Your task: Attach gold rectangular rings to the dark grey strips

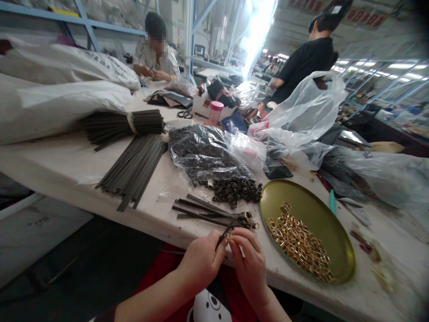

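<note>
My left hand point(205, 256) is closed around a narrow dark strap point(225, 232), which slants up between thumb and fingers. Thumb and fingertips of my right hand point(248, 257) pinch a small gold buckle point(228, 238) at the strap, mostly covered by the fingers. The two hands nearly touch at the table's front edge. Just beyond them lie several dark straps with gold buckles point(214, 213) at their right ends. To the right, a round gold tray point(313, 201) bears a heap of loose gold buckles point(298, 241). Behind the straps is a pile of small dark loops point(234, 191).
A clear bag of dark loops point(208, 150) lies mid-table. Left of it are a fanned stack of straps point(136, 167) and a tied bundle point(124, 123). A pink-lidded jar point(215, 112) and scissors point(185, 113) stand farther back. Two people point(156, 53) are beyond the table.
</note>
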`<state>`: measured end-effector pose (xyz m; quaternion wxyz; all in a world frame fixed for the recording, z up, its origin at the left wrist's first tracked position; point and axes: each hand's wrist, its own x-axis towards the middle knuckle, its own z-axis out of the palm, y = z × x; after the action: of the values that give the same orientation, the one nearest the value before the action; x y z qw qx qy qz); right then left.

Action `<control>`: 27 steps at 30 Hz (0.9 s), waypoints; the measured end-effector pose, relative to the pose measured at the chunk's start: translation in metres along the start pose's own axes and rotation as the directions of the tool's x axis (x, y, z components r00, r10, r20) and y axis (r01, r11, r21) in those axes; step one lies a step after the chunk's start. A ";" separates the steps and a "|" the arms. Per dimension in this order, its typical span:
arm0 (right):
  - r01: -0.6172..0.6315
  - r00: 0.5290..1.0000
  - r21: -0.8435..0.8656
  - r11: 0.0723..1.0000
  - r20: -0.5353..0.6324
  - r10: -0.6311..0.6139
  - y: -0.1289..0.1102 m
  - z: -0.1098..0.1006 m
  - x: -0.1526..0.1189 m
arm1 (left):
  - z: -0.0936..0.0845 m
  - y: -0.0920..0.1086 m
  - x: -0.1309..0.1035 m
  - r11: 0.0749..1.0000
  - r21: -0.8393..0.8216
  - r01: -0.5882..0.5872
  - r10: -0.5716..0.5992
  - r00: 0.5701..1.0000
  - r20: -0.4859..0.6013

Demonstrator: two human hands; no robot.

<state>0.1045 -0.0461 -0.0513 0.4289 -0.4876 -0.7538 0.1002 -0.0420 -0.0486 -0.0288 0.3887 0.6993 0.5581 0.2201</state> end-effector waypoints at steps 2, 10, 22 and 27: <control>-0.161 0.987 0.071 0.984 0.020 0.159 -0.004 0.003 -0.001 | 0.002 0.000 -0.001 0.998 0.067 0.001 -0.001 1.000 0.000; 0.184 0.983 -0.090 0.979 -0.008 -0.185 0.000 -0.003 -0.011 | 0.005 -0.001 -0.006 0.996 -0.090 -0.016 0.017 1.000 0.010; 0.093 0.995 -0.025 0.995 -0.021 -0.094 0.004 0.003 -0.018 | 0.007 -0.003 -0.005 0.968 -0.250 0.011 -0.020 0.999 -0.033; -0.196 0.981 0.219 0.956 0.053 0.189 -0.003 0.005 -0.015 | 0.003 -0.001 -0.005 0.991 -0.137 0.012 -0.010 1.000 0.017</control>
<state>0.1012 -0.0586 -0.0612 0.4571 -0.5057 -0.6935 0.2333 -0.0415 -0.0547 -0.0308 0.4415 0.6697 0.5423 0.2499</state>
